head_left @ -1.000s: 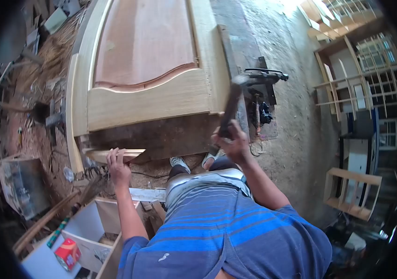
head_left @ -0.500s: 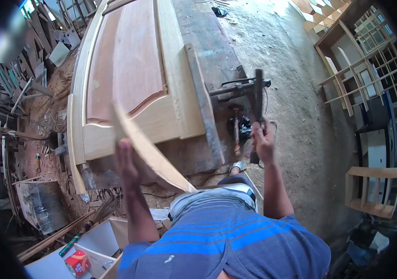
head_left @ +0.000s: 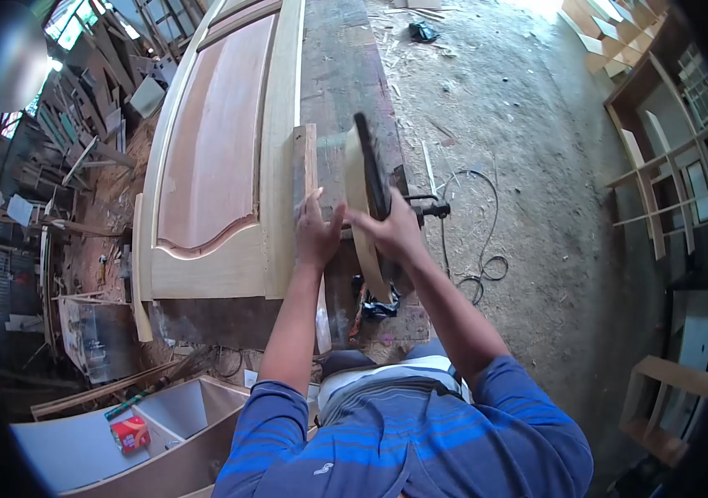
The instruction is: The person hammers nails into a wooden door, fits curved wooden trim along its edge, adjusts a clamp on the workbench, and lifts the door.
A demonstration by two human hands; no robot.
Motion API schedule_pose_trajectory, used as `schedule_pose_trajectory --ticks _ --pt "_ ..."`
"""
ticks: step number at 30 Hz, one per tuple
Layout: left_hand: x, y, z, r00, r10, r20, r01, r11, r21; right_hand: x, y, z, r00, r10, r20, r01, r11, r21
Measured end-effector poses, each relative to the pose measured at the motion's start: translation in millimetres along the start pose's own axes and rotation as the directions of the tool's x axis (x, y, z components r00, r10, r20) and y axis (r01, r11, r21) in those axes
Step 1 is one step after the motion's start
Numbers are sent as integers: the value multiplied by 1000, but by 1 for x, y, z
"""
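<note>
My right hand (head_left: 397, 228) is gripping a long dark tool (head_left: 373, 162) together with a curved wooden piece (head_left: 355, 178) above the workbench (head_left: 339, 83). My left hand (head_left: 317, 232) is reaching over the narrow batten (head_left: 305, 158) beside the panelled door (head_left: 209, 158), though I cannot tell whether its fingers are closing on it. At lower left, a divided, open box (head_left: 196, 456) is holding a red packet (head_left: 130, 434).

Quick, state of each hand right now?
Left hand: by the wooden strip, grip unclear.
Right hand: closed, holding dark tool and curved wooden piece.
</note>
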State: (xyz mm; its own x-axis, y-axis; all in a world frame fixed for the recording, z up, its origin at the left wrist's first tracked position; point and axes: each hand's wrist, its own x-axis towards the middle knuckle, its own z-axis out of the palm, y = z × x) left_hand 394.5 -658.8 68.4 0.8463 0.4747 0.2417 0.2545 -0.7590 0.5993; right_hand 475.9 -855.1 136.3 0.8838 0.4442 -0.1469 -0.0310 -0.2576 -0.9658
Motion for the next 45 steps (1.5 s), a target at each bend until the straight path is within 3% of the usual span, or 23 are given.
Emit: schedule_pose_trajectory --ticks 3,6,8,12,18,21,22,25,26,28,31,34,37,38,41,42,43,45 --pt "-9 -41 19 997 80 -15 -64 883 465 99 1 9 996 19 -88 -23 998 -52" --pt "-4 -35 19 998 -46 47 23 915 403 174 -27 16 984 156 -87 -173 954 -247" --pt "-2 -20 10 989 -120 85 78 919 387 222 -14 35 982 169 -84 -187 929 -319" --pt "1 -31 13 997 -72 23 61 949 309 296 44 92 962 199 -188 -265 852 -452" --pt "2 -33 12 996 -85 16 78 963 258 330 71 103 923 235 -303 -333 884 -328" --pt "3 -31 9 995 -92 24 83 965 251 344 90 97 942 129 -309 -258 868 -424" --pt "2 -31 9 996 -90 23 82 965 249 343 89 95 952 75 -298 -238 791 -563" --pt "5 -31 8 996 -85 16 79 968 237 310 61 77 989 36 -144 -130 672 -729" --pt "3 -31 9 996 -83 22 76 970 229 300 63 66 993 -46 -110 -54 646 -761" --pt "0 -34 13 997 -70 21 63 968 241 270 77 34 992 111 58 -29 654 -756" --pt "1 -32 15 998 -65 21 57 961 270 205 105 14 906 356 230 30 486 -873" --pt "0 -34 16 998 -55 14 49 963 265 155 112 18 975 -20 219 210 383 -900" --pt "-1 -31 14 999 -35 8 31 959 283 153 88 21 902 266 340 197 446 -873" --pt "-2 -35 16 1000 -23 -1 22 958 285 155 90 18 937 206 283 148 501 -853" --pt "-2 -36 16 998 -53 23 43 949 313 144 65 -3 964 -11 265 194 711 -676" --pt "-2 -36 17 996 -82 45 64 952 300 137 55 -9 982 -113 154 185 758 -625" --pt "-4 -35 17 997 -71 40 56 953 297 148 73 -23 967 -217 131 241 947 -212" --pt "-2 -37 18 999 -40 14 34 958 285 138 29 -69 967 -251 -50 256 951 172"
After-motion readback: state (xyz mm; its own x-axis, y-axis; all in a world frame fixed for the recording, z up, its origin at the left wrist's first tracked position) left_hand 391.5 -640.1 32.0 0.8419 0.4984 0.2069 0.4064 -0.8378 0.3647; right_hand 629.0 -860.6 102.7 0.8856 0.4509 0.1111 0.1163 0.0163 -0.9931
